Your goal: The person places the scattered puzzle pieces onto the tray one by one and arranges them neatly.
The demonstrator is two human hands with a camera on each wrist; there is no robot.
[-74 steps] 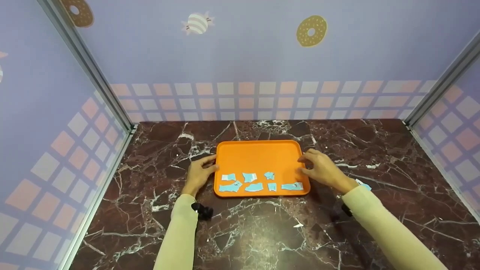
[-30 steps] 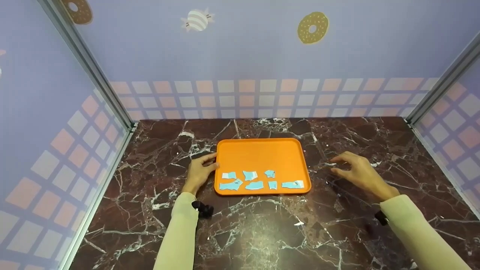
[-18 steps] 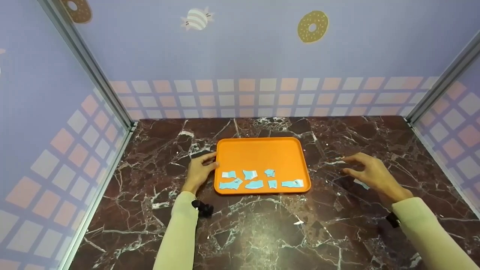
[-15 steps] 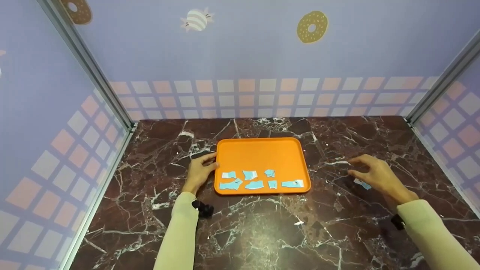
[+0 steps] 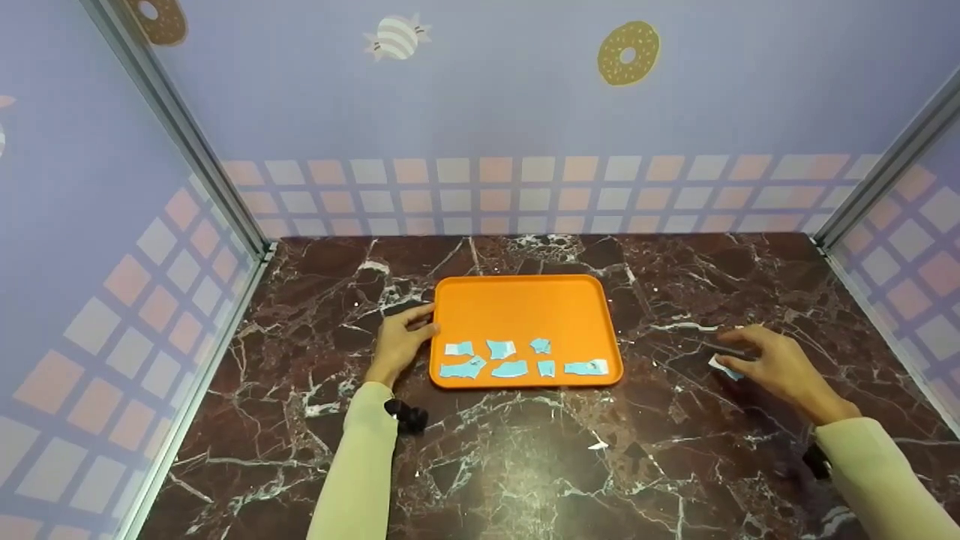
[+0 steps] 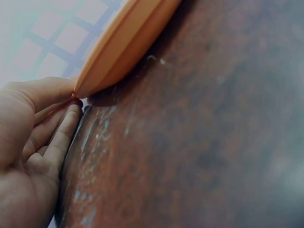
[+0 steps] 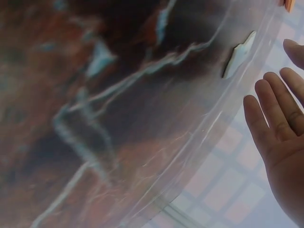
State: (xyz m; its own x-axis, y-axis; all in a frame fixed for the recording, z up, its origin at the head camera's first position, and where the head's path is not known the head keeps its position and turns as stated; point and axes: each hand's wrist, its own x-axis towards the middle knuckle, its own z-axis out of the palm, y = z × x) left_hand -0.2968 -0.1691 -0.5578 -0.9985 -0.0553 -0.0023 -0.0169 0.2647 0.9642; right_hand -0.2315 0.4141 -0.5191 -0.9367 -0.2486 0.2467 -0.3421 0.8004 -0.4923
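An orange tray [image 5: 525, 307] lies on the dark marbled table, with several torn-looking light-blue and white pieces in two rows along its near side. At the tray's left edge, my left hand [image 5: 399, 345] holds the rim between thumb and fingers; the left wrist view shows the thumb against the rim [image 6: 118, 52]. Off to the right, my right hand [image 5: 780, 371] hovers over a loose blue-and-white piece [image 5: 721, 366], partly hidden by the thumb in the head view. In the right wrist view, that piece [image 7: 240, 54] lies flat, apart from the loosely extended fingers.
A small white scrap or fleck [image 5: 598, 445] shows on the table in front of the tray. Patterned panels [image 5: 480, 112] enclose the back and both sides, joined by grey metal posts [image 5: 180, 127]. Each wrist carries a small black device [image 5: 409, 416].
My right hand has left the tray's right edge and moved right and nearer, to above the loose piece. My left hand stays at the tray's rim, and the tray keeps its place.
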